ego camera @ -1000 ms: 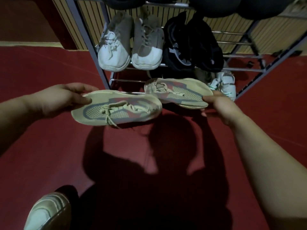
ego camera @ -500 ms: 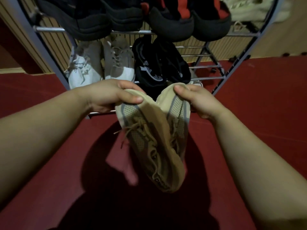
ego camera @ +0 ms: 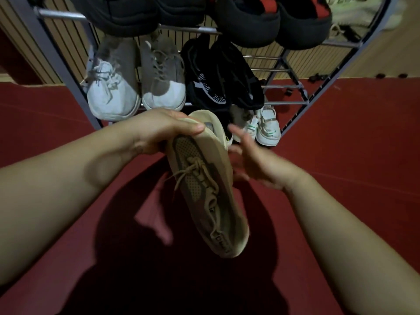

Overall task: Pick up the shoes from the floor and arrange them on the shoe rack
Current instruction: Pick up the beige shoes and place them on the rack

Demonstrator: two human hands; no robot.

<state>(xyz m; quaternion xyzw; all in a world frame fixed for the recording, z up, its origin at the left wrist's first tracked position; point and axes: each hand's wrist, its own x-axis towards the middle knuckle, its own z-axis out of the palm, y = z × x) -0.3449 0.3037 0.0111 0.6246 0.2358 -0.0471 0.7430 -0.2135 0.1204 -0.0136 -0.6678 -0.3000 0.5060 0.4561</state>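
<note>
One tan shoe (ego camera: 204, 196), label (ego camera: 221, 243) unreadable, hangs from left hand (ego camera: 159, 133).

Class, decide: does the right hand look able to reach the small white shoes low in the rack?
Probably yes. The right hand is open and lies just in front of the small white shoes with nothing between; the tan shoe hangs off to its left.

No legible txt; lettering on tan shoe (ego camera: 204, 189) too blurry
</note>
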